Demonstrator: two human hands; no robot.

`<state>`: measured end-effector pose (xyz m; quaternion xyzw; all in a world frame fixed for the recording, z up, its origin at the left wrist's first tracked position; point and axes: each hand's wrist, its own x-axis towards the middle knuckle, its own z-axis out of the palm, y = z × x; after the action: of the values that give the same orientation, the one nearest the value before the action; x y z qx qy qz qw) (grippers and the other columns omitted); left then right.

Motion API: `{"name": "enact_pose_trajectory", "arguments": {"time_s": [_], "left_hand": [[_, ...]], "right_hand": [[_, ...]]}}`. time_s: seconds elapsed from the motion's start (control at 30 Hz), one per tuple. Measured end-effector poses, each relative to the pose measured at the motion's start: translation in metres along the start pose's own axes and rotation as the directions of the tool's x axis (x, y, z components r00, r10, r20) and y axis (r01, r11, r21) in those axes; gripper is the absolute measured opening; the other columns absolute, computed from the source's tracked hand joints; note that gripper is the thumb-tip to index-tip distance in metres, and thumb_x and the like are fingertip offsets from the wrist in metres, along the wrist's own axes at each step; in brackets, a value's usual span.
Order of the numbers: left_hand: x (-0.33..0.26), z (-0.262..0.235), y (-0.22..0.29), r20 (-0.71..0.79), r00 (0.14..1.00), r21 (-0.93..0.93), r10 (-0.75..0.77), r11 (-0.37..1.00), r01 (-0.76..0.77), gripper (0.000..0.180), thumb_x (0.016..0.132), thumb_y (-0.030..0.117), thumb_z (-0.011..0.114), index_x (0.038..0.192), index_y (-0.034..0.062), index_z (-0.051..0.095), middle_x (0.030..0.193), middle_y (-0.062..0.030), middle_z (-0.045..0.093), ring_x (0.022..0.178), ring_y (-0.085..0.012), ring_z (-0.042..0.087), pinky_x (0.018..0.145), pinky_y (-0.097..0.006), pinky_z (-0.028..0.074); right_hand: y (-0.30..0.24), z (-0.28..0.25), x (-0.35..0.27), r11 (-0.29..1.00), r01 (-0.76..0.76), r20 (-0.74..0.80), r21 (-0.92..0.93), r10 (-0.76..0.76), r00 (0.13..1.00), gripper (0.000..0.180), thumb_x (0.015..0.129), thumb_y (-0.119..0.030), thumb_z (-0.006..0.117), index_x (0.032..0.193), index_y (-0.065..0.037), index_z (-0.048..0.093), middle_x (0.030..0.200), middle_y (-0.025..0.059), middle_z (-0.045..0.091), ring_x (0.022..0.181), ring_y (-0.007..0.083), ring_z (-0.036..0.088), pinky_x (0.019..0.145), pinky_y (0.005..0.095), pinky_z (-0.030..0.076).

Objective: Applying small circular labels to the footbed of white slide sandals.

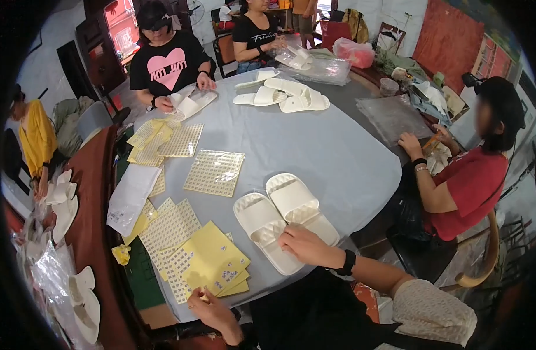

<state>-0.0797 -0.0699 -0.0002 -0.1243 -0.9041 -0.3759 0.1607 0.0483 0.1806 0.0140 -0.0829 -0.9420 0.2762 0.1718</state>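
Note:
A pair of white slide slippers lies side by side before me: the left slipper (262, 224) and the right slipper (294, 195), their straps at the far end. My right hand (307, 245) rests at the inner edge of the left slipper's insole, its fingers bent and pressed together; whatever they pinch is too small to see. Close to the lower corner of a yellow backing sheet (212, 254), my left hand (212, 310) has its thumb and fingers drawn together. A few small stickers remain on that sheet. Fuller sticker sheets (171, 224) lie beneath and beside it.
More sticker sheets (214, 173) and a clear plastic bag (133, 198) lie left on the grey-covered table (349, 151). White slippers (303, 99) sit at the far side. Co-workers sit around; one in red (466, 181) is at right. Bagged slippers (84, 303) line a brown surface at left.

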Motion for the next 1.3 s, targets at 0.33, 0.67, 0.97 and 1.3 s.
{"name": "enact_pose_trajectory", "arguments": {"time_s": [0.33, 0.67, 0.97, 1.3], "left_hand": [[-0.076, 0.030, 0.090, 0.572, 0.589, -0.231, 0.571, 0.801, -0.552, 0.053, 0.081, 0.015, 0.065, 0.130, 0.0045, 0.047, 0.140, -0.0129, 0.041, 0.130, -0.0300, 0.040, 0.099, -0.047, 0.038], [-0.073, 0.033, 0.082, 0.609, 0.543, -0.168, 0.578, 0.763, -0.625, 0.062, 0.082, 0.018, 0.064, 0.137, 0.0053, 0.039, 0.145, -0.0094, 0.035, 0.134, -0.0261, 0.034, 0.101, -0.047, 0.036], [-0.069, 0.015, 0.057, 0.467, 0.663, -0.261, 0.585, 0.808, -0.529, 0.053, 0.084, 0.018, 0.064, 0.133, 0.0059, 0.046, 0.142, -0.0110, 0.041, 0.133, -0.0269, 0.037, 0.104, -0.046, 0.033], [-0.055, 0.003, 0.026, 0.369, 0.810, -0.185, 0.456, 0.890, -0.417, 0.037, 0.085, 0.010, 0.063, 0.121, 0.0046, 0.056, 0.132, -0.0118, 0.050, 0.132, -0.0299, 0.039, 0.104, -0.047, 0.034]], "right_hand": [[0.007, -0.009, 0.003, 1.000, -0.008, 0.145, -0.013, 0.010, 0.989, 0.006, 0.082, -0.004, 0.054, 0.085, -0.002, 0.049, 0.089, 0.0150, 0.050, 0.087, 0.0344, 0.052, 0.075, 0.0419, 0.042], [-0.011, -0.044, 0.012, 0.921, -0.224, 0.303, 0.317, 0.126, 0.945, 0.008, 0.091, -0.009, 0.049, 0.088, -0.002, 0.044, 0.088, 0.0129, 0.048, 0.079, 0.0280, 0.049, 0.075, 0.0350, 0.042], [-0.064, -0.016, 0.053, 0.971, -0.021, 0.348, 0.237, -0.065, 0.935, 0.010, 0.090, -0.008, 0.050, 0.088, -0.003, 0.042, 0.088, 0.0132, 0.048, 0.081, 0.0330, 0.051, 0.072, 0.0381, 0.042], [-0.056, 0.065, 0.101, 0.995, -0.065, 0.449, -0.074, 0.091, 0.889, 0.010, 0.087, -0.002, 0.048, 0.095, 0.002, 0.045, 0.101, 0.0191, 0.050, 0.087, 0.0392, 0.058, 0.072, 0.0472, 0.047]]}}
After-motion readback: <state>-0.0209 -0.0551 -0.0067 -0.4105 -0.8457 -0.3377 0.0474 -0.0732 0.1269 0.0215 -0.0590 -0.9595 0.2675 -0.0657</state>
